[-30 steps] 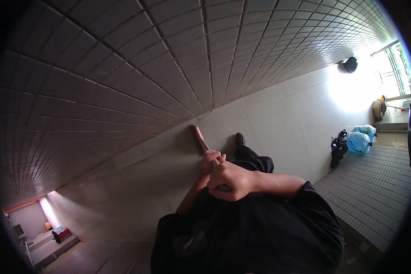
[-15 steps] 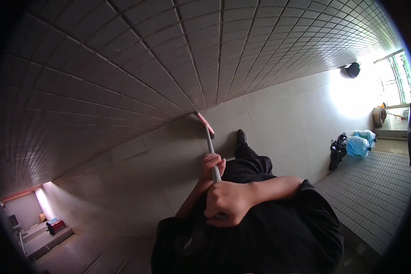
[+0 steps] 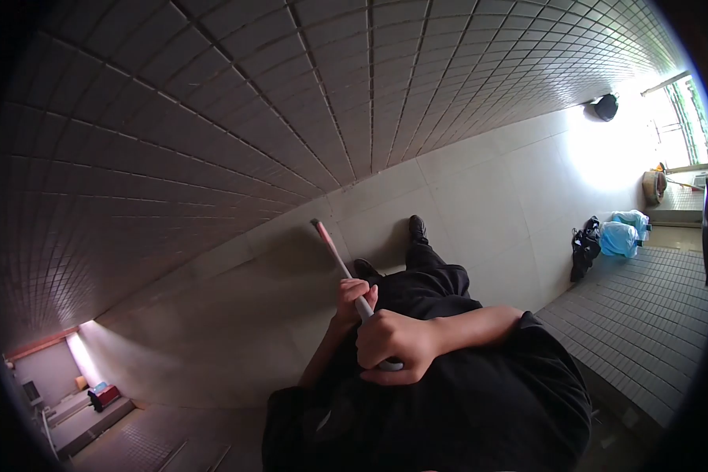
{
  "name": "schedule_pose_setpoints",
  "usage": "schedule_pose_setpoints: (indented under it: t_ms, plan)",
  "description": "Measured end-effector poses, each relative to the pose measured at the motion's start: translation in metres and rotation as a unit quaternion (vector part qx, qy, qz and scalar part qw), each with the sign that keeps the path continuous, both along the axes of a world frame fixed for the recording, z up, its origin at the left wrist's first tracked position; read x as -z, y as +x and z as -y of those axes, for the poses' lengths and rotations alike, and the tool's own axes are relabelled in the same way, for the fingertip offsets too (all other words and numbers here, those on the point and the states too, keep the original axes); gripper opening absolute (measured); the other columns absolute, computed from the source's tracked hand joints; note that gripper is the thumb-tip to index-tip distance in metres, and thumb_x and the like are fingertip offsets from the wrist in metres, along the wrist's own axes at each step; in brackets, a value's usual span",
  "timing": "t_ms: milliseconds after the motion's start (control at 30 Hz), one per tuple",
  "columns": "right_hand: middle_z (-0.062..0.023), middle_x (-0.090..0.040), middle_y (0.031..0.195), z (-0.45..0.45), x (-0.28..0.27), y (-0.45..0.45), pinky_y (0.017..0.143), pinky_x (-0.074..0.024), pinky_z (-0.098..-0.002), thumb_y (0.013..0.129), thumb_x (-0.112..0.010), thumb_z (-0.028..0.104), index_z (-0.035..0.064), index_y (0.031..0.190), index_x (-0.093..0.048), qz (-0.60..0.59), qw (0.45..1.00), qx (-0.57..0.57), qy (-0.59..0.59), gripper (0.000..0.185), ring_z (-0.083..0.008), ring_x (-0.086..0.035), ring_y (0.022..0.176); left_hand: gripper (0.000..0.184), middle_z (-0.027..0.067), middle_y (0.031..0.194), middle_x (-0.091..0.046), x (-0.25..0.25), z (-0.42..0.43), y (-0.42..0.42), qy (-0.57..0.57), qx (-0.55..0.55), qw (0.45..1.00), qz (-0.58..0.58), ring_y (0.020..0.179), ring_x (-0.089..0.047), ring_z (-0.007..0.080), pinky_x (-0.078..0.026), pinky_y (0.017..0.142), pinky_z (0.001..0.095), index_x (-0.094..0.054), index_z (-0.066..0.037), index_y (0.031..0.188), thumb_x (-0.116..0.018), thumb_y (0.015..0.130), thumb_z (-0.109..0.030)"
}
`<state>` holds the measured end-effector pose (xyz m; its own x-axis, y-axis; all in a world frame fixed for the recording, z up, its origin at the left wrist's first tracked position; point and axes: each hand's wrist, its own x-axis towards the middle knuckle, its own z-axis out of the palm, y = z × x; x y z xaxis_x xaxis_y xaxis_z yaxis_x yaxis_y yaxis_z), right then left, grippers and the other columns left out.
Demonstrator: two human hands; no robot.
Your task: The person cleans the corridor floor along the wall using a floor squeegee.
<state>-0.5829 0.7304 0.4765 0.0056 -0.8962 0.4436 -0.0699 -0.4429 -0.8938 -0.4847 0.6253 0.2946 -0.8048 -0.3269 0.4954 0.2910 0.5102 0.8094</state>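
I hold a long-handled broom with a grey handle and a narrow pink head. My left hand is wrapped round the shaft lower down. Close to my body, my right hand is closed over the upper end of the handle. The head is over the pale floor, a little away from the foot of the tiled wall, and is seen nearly edge-on. Its bristles cannot be made out clearly. My black shoes stand to the right of the head.
A tiled wall runs along the far side of the corridor floor. At right are light-blue bags, a black bag, a round basket-like container and a dark round object. A red object sits far left.
The broom head has swung left and away from the wall's foot, turning edge-on. Both hands keep their grip, the left shifting slightly left. A second shoe has come into view.
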Motion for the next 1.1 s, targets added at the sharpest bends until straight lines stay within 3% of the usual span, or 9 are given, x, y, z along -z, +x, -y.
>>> schedule_pose_setpoints:
  t_ms: [67, 167, 233, 367, 433, 700, 1100]
  plan:
    - [-0.0115, -0.050, 0.056, 0.002, 0.005, -0.004, 0.053, -0.0389, -0.0382, 0.076, -0.061, 0.008, 0.0029, 0.055, -0.041, 0.008, 1.000, 0.006, -0.003, 0.029, -0.0307, -0.052, 0.056, 0.036, 0.0107, 0.047, -0.036, -0.002, 0.004, 0.000, -0.001, 0.018, 0.999, 0.038, 0.041, -0.043, 0.0309, -0.030, 0.042, 0.0400, -0.033, -0.006, 0.053, -0.063, 0.073, -0.004]
    - [-0.0099, -0.039, 0.053, 0.007, 0.015, -0.010, 0.050, -0.0335, -0.0390, 0.079, -0.058, 0.004, 0.0035, 0.054, -0.034, 0.061, 0.996, 0.047, -0.040, 0.035, -0.0299, -0.045, 0.051, 0.035, 0.0119, 0.048, -0.038, 0.010, 0.007, -0.003, -0.008, -0.006, 1.000, 0.027, 0.042, -0.044, 0.0322, -0.031, 0.042, 0.0409, -0.035, -0.005, 0.053, -0.063, 0.073, -0.006]
    - [-0.0103, -0.042, 0.054, 0.004, 0.023, -0.013, 0.051, -0.0343, -0.0385, 0.078, -0.058, 0.004, 0.0028, 0.054, -0.036, 0.061, 0.996, 0.065, -0.020, 0.032, -0.0300, -0.047, 0.052, 0.035, 0.0124, 0.048, -0.039, 0.012, 0.010, -0.006, -0.011, -0.016, 1.000, 0.021, 0.043, -0.044, 0.0329, -0.031, 0.043, 0.0413, -0.036, -0.005, 0.052, -0.064, 0.074, -0.007]
    - [-0.0114, -0.047, 0.057, 0.003, 0.041, -0.020, 0.054, -0.0361, -0.0376, 0.077, -0.058, 0.004, 0.0012, 0.056, -0.041, 0.068, 0.992, 0.108, 0.025, 0.027, -0.0301, -0.048, 0.055, 0.034, 0.0142, 0.049, -0.044, 0.013, 0.036, -0.022, -0.023, 0.058, 0.996, 0.064, 0.044, -0.047, 0.0343, -0.033, 0.044, 0.0417, -0.040, -0.004, 0.053, -0.065, 0.074, -0.012]
    - [-0.0119, -0.046, 0.056, 0.002, 0.049, -0.024, 0.055, -0.0363, -0.0380, 0.078, -0.057, 0.003, 0.0009, 0.056, -0.041, 0.073, 0.987, 0.132, 0.054, 0.027, -0.0302, -0.047, 0.054, 0.033, 0.0151, 0.050, -0.046, 0.035, 0.045, -0.028, -0.011, 0.143, 0.971, 0.190, 0.046, -0.049, 0.0351, -0.035, 0.044, 0.0414, -0.044, -0.004, 0.053, -0.067, 0.073, -0.015]
    - [-0.0141, -0.044, 0.056, -0.013, 0.057, -0.056, 0.054, -0.0366, -0.0380, 0.080, -0.057, 0.006, -0.0009, 0.060, -0.046, 0.068, 0.970, 0.221, 0.073, 0.023, -0.0329, -0.046, 0.054, 0.035, 0.0142, 0.049, -0.047, 0.062, 0.032, -0.080, -0.027, 0.152, 0.978, 0.143, 0.046, -0.050, 0.0346, -0.037, 0.044, 0.0413, -0.044, -0.005, 0.053, -0.069, 0.073, -0.017]
    - [-0.0160, -0.049, 0.060, -0.045, 0.041, -0.102, 0.056, -0.0386, -0.0382, 0.077, -0.055, 0.006, -0.0013, 0.065, -0.053, 0.053, 0.959, 0.260, 0.102, 0.015, -0.0346, -0.049, 0.058, 0.035, 0.0132, 0.047, -0.045, 0.056, -0.007, -0.141, -0.019, 0.135, 0.987, 0.084, 0.044, -0.050, 0.0340, -0.037, 0.043, 0.0412, -0.042, -0.006, 0.051, -0.068, 0.074, -0.014]
